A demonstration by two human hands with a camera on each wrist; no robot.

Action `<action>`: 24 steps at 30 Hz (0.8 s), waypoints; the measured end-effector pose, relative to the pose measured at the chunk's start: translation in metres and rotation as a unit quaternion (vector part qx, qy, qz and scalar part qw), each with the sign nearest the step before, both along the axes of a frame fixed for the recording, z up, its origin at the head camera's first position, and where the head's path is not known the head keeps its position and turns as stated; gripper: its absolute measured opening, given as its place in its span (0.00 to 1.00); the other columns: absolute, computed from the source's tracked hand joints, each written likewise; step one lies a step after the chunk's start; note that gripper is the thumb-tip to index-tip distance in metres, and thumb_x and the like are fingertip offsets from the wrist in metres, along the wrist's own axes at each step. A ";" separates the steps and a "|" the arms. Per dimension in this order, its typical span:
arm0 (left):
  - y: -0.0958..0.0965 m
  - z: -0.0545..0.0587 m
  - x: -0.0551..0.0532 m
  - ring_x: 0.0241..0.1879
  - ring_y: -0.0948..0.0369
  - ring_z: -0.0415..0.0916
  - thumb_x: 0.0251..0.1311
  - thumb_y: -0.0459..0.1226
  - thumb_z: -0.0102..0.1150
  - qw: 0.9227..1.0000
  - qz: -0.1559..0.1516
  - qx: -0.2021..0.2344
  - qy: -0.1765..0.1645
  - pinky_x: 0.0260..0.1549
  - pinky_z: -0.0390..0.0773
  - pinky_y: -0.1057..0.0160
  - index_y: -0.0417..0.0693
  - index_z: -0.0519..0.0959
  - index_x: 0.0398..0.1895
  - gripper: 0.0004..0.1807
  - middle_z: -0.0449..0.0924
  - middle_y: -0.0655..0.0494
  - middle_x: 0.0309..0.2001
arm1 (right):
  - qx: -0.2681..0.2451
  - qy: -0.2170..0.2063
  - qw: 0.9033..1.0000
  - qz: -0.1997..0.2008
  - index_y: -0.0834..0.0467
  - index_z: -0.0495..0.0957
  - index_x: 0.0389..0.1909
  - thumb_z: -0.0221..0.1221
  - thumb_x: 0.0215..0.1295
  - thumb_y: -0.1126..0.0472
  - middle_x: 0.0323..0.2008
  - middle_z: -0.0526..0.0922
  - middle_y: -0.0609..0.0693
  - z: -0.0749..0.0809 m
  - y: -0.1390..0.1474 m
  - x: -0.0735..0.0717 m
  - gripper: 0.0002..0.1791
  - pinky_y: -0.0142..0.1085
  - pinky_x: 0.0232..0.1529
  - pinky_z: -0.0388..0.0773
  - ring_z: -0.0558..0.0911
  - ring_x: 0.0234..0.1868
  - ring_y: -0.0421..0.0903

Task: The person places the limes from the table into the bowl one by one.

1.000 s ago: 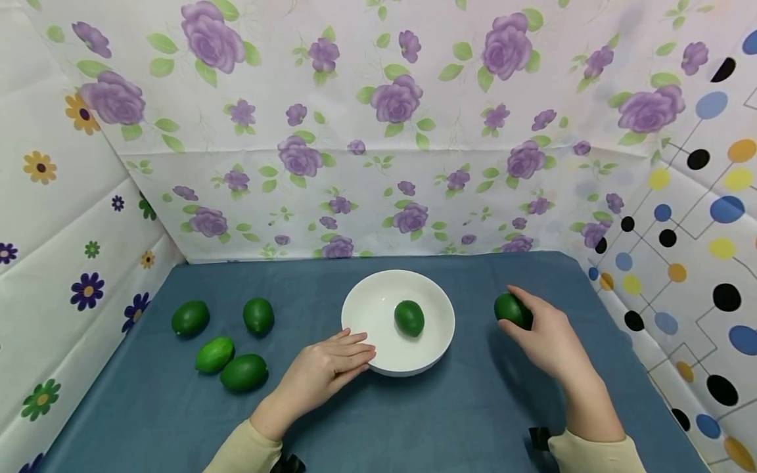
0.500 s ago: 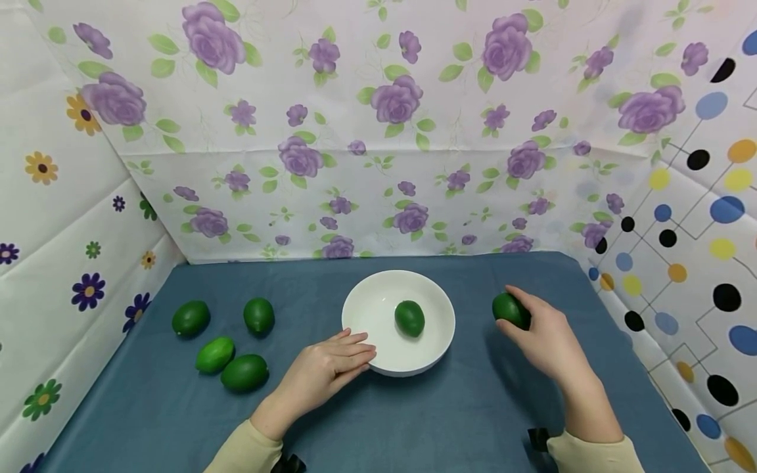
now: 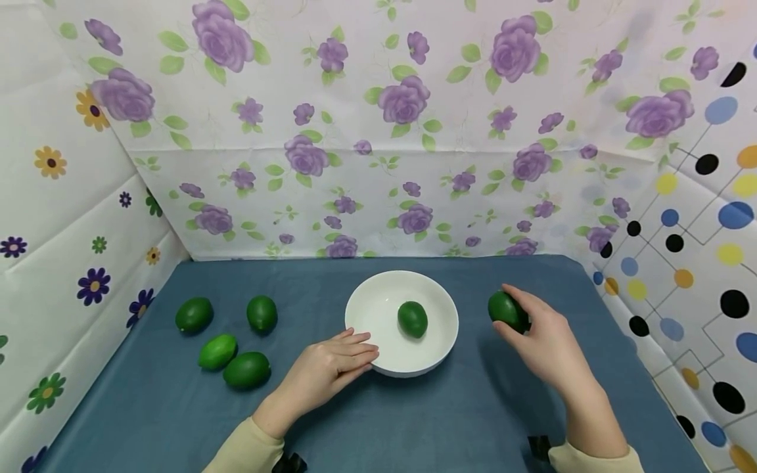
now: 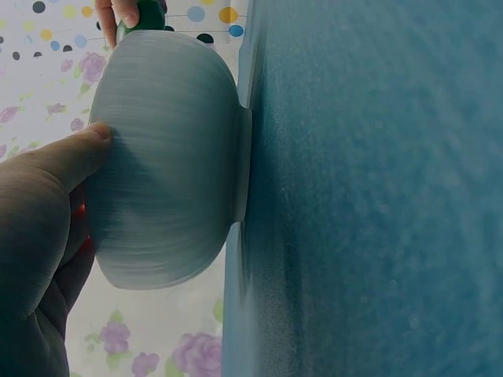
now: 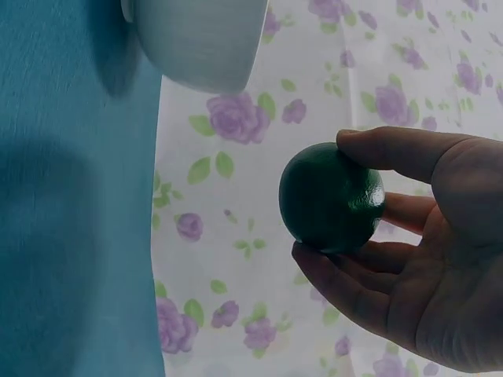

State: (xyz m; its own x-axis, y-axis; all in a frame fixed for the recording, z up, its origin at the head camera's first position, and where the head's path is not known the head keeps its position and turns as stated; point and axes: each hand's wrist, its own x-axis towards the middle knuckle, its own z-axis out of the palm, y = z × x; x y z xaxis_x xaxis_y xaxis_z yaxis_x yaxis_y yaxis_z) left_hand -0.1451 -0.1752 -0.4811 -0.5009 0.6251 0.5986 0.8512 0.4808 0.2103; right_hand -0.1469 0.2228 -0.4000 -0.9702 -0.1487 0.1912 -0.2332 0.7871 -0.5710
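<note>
In the head view my right hand (image 3: pixel 547 335) grips a dark green lime (image 3: pixel 507 311) between thumb and fingers. The lime is off the cloth, to the right of the white bowl (image 3: pixel 378 295). The right wrist view shows the same lime (image 5: pixel 330 198) held at the fingertips, apart from the bowl (image 5: pixel 200 39). My left hand (image 3: pixel 319 371) holds the bowl's near-left rim, fingers over the edge. From the left wrist the thumb lies against the bowl's outer wall (image 4: pixel 165 157); the fingertips are hidden there. Another lime (image 3: pixel 412 319) lies inside the bowl.
Several limes lie on the blue cloth (image 3: pixel 426 420) at the left: one at the far left (image 3: pixel 194 315), one near the back (image 3: pixel 262 314), a lighter one (image 3: pixel 217 352) and one beside it (image 3: pixel 247 370). A flowered curtain (image 3: pixel 355 177) stands behind.
My right hand, with the lime, has shifted slightly left toward the bowl. My left hand stays on the rim. The head view has turned a little.
</note>
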 end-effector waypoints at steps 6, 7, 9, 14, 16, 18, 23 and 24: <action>0.000 0.000 0.000 0.63 0.58 0.83 0.61 0.35 0.79 1.000 0.002 0.000 0.002 0.68 0.77 0.53 0.48 0.91 0.57 0.20 0.90 0.58 0.55 | 0.000 0.019 1.000 0.023 0.56 0.67 0.81 0.70 0.74 0.59 0.74 0.72 0.64 0.006 -0.012 0.002 0.38 0.60 0.51 0.86 0.80 0.64 0.66; 0.000 0.000 0.000 0.63 0.58 0.83 0.61 0.35 0.79 1.000 0.002 0.000 0.002 0.68 0.77 0.53 0.48 0.91 0.57 0.20 0.90 0.58 0.55 | 0.000 0.021 0.999 0.028 0.56 0.68 0.81 0.70 0.73 0.59 0.74 0.72 0.64 0.007 -0.014 0.002 0.38 0.60 0.50 0.86 0.81 0.63 0.65; 0.001 0.000 0.000 0.63 0.58 0.83 0.61 0.35 0.79 1.000 0.001 0.000 0.003 0.68 0.77 0.53 0.48 0.91 0.57 0.20 0.90 0.58 0.55 | -0.003 0.023 0.999 0.038 0.56 0.68 0.81 0.70 0.73 0.59 0.73 0.73 0.63 0.009 -0.019 0.001 0.38 0.59 0.50 0.87 0.82 0.62 0.64; 0.000 -0.001 0.000 0.63 0.58 0.83 0.61 0.35 0.78 1.000 -0.001 0.001 0.002 0.68 0.77 0.53 0.47 0.91 0.57 0.20 0.90 0.58 0.55 | -0.009 0.022 0.997 0.071 0.55 0.69 0.80 0.71 0.72 0.59 0.73 0.74 0.61 0.013 -0.034 -0.005 0.38 0.57 0.51 0.87 0.82 0.62 0.61; -0.001 -0.001 0.000 0.63 0.58 0.83 0.61 0.35 0.78 1.000 0.000 0.000 0.001 0.68 0.76 0.54 0.48 0.90 0.58 0.20 0.89 0.58 0.55 | -0.008 0.019 0.996 0.086 0.55 0.70 0.80 0.72 0.71 0.59 0.73 0.75 0.60 0.014 -0.040 -0.007 0.38 0.56 0.52 0.87 0.82 0.63 0.61; 0.000 -0.001 -0.001 0.64 0.58 0.83 0.62 0.35 0.78 1.000 0.001 -0.002 0.000 0.69 0.76 0.54 0.49 0.90 0.58 0.20 0.89 0.58 0.56 | -0.005 0.017 0.995 0.100 0.55 0.70 0.79 0.72 0.71 0.59 0.72 0.75 0.60 0.014 -0.047 -0.009 0.38 0.55 0.53 0.86 0.81 0.65 0.61; 0.000 0.000 0.000 0.64 0.58 0.82 0.63 0.36 0.77 1.000 0.001 -0.002 -0.003 0.69 0.76 0.54 0.50 0.90 0.59 0.20 0.89 0.59 0.55 | 0.013 0.010 0.992 0.127 0.54 0.72 0.78 0.73 0.70 0.57 0.70 0.78 0.56 0.015 -0.065 -0.012 0.38 0.52 0.53 0.87 0.82 0.64 0.57; 0.000 0.000 0.000 0.64 0.58 0.82 0.64 0.36 0.77 1.000 0.001 -0.002 -0.005 0.69 0.76 0.54 0.51 0.90 0.59 0.20 0.89 0.59 0.55 | 0.018 0.009 0.991 0.132 0.53 0.72 0.79 0.73 0.70 0.57 0.70 0.78 0.55 0.015 -0.068 -0.013 0.38 0.51 0.52 0.87 0.83 0.63 0.56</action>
State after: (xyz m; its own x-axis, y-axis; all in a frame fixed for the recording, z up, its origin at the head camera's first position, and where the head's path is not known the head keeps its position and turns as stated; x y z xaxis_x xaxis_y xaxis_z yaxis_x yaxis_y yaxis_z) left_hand -0.1450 -0.1755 -0.4810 -0.5080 0.6263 0.5914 0.8481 0.4836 0.2164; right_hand -0.1598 0.1552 -0.3854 -0.8934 -0.4036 0.1972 -0.4428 0.7175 -0.5377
